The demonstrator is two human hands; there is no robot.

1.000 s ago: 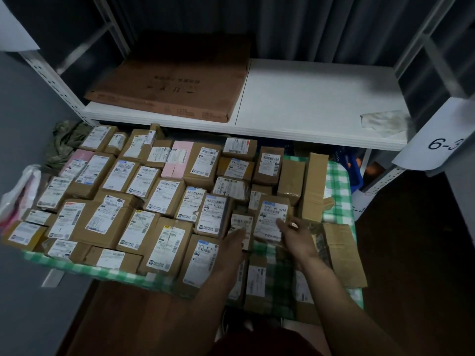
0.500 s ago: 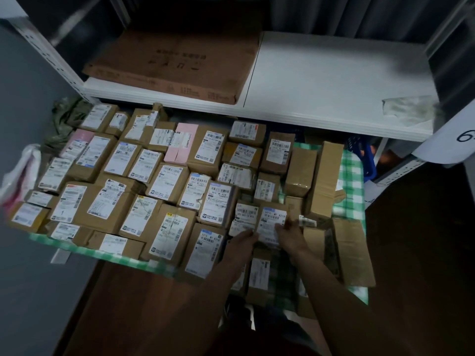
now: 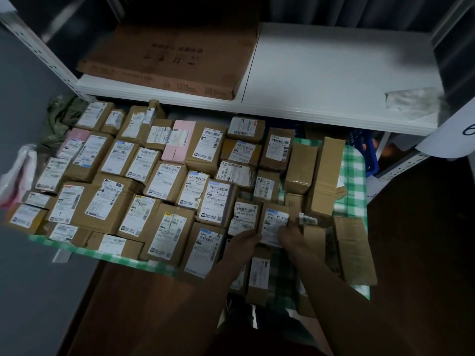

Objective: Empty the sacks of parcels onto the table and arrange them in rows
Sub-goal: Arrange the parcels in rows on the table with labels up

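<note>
At the five o'clock quarter of the worktop (image 3: 353, 163), which is spread with a green-and-white checked cloth, both hands work at the near end of an unfinished row.

Right hand (image 3: 291, 231): fingers curled over the near right edge of a small brown cardboard parcel with a white label (image 3: 274, 222), apparently pinching it.

Left hand (image 3: 244, 240): fingers laid fairly straight against the near edge of the neighbouring brown labelled parcel (image 3: 245, 217), which touches the first on its nine o'clock side.

The held parcel lies at twelve o'clock from the right hand, which is the nearer hand. Its long axis runs twelve to six, parallel to its neighbours.

Close rows of brown labelled parcels (image 3: 164, 181) fill the worktop from nine to twelve o'clock. Plain brown cardboard boxes (image 3: 323, 176), no labels showing, lie at three o'clock, and bare cloth shows at six.

Probable next move: seat the held parcel square against its neighbour, then turn to the plain boxes.
</note>
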